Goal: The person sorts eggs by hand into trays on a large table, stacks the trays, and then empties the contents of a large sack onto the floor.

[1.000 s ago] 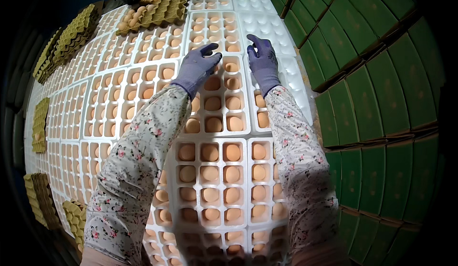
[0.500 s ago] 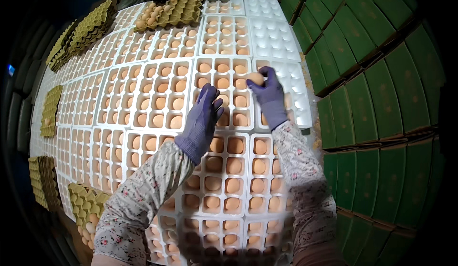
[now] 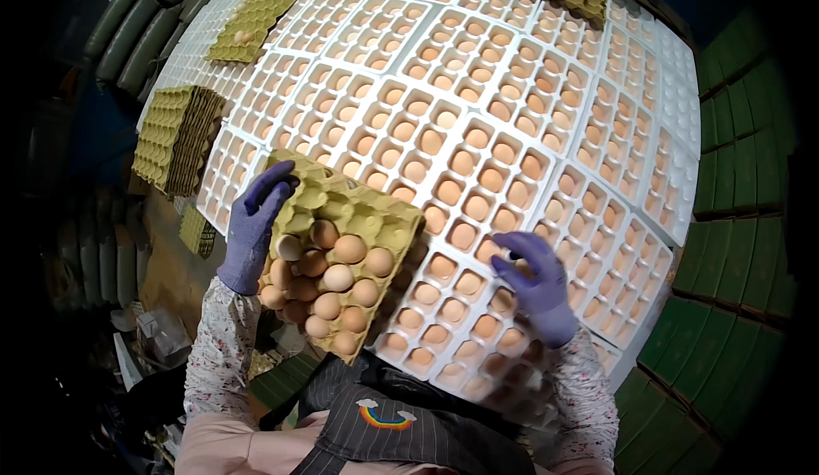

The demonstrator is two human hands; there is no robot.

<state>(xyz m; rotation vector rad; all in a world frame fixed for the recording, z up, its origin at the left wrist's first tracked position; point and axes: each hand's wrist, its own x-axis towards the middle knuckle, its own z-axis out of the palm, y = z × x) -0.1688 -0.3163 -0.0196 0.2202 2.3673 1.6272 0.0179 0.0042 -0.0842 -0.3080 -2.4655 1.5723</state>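
Note:
A yellow-green pulp egg tray [image 3: 395, 217] rests tilted at the near left, over the edge of the white foam trays. Loose brown eggs [image 3: 339, 277] are heaped on its nearer part, and its far cells hold none. My left hand [image 3: 258, 223], in a purple glove, grips the tray's left far corner, fingers over the rim. Above a white foam tray [image 3: 467, 272] filled with eggs, my gloved right hand [image 3: 539, 286] is open, thumb and forefinger apart beside an egg [image 3: 490, 250] in its cell. No egg shows inside this hand.
Many egg-filled foam trays cover the surface. A stack of pulp trays [image 3: 175, 138] stands at the left edge; another pulp tray [image 3: 253, 25] lies beyond it. Green cartons [image 3: 725, 262] line the right side. Dark sacks [image 3: 141, 36] are piled at the far left.
My view has swung left and down. My left hand has moved from above the foam trays to the pulp tray and grips it. The egg formerly in my right hand is no longer there.

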